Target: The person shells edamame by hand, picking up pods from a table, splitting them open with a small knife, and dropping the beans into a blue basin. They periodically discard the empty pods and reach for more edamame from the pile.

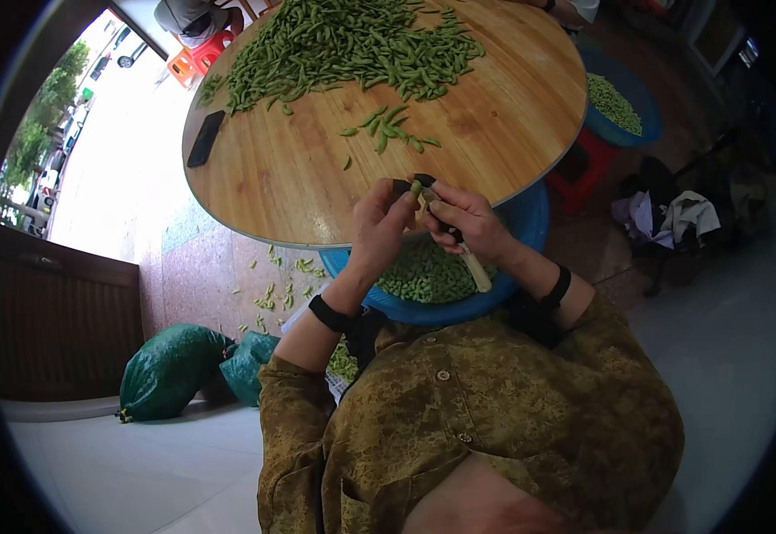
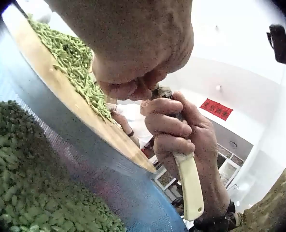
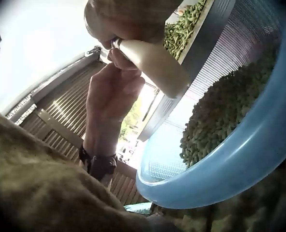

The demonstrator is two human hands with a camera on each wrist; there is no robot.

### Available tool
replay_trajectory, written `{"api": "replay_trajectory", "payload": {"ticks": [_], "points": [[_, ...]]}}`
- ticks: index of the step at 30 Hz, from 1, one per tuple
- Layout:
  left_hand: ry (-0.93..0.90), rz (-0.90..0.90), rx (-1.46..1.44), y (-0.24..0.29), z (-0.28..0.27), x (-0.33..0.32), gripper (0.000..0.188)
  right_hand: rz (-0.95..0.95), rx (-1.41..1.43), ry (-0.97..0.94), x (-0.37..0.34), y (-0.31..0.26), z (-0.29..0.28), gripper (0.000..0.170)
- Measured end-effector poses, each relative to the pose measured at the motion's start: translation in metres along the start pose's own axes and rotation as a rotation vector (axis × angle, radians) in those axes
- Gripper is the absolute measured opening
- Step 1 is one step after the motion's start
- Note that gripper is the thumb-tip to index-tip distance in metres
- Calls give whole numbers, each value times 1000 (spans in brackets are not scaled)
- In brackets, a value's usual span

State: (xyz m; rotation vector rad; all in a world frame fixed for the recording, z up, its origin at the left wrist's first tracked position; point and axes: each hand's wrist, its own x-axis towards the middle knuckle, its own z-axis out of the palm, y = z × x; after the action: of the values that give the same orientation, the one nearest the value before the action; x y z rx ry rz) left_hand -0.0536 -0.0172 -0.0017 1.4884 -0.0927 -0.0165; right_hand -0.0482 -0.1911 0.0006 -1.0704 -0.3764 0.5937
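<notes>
Head view: near the six-o'clock edge of the round wooden table (image 1: 495,133), the left hand (image 1: 382,230) pinches a plump green bean pod (image 1: 416,189); at four o'clock, the right hand (image 1: 474,222) grips a cream-handled tool (image 1: 475,270). Pushing too hard could make it slip and jab the left hand.

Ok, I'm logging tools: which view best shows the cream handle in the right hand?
Left wrist: the cream handle shows lengthwise, end hole included. Right wrist shows it close but foreshortened; head shows it small.
</notes>
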Motion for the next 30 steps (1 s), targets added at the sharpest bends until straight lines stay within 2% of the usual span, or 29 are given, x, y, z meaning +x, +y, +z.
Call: {"api": "replay_trajectory", "payload": {"ticks": [4,8,10,11,13,14,16,17,19,20,22,23,25,26,28,29,30], "points": [[68,163,27,-13,5,0,8,-101,-121,105,-1,2,9,39],[114,196,36,-16,8,0,8,-121,-124,181,1,3,15,39],[66,85,-148,-8,6,2,6,-132,-65,181,1,2,16,38],[66,84,-150,-6,3,2,6,-130,-66,181,0,1,12,38],[-99,-113,-446,-1,-5,3,5,-95,-76,-4,-4,-1,-3,38],[-94,-116,-448,3,-6,0,5,-90,-74,-5,-8,-3,-5,38],[-262,-291,-669,9,-7,-2,6,-126,-195,-92,-13,-10,-6,37],[-260,-295,-672,6,-8,-2,6,-122,-194,-91,-10,-4,-7,37],[-358,-445,-738,2,-7,-3,8,-677,-724,-269,-2,8,-6,38],[-360,-449,-739,2,-7,-2,8,-675,-724,-265,-8,8,-7,38],[-226,-376,-541,15,-1,-5,6,-204,-515,-49,-26,-8,2,30],[-211,-378,-547,9,0,-7,6,-194,-511,-60,-28,-8,-2,30],[-151,-252,-400,1,2,-6,10,75,-162,-82,-26,-12,-11,23],[-151,-251,-399,0,2,-7,10,74,-161,-83,-25,-13,-10,23],[-125,-14,-149,4,7,-16,18,196,264,-16,-26,-17,-9,17],[-80,129,19,0,10,-19,24,196,263,-14,-27,-17,-9,17],[-81,127,19,3,11,-19,24,233,323,-9,-27,-15,-10,18]]}}
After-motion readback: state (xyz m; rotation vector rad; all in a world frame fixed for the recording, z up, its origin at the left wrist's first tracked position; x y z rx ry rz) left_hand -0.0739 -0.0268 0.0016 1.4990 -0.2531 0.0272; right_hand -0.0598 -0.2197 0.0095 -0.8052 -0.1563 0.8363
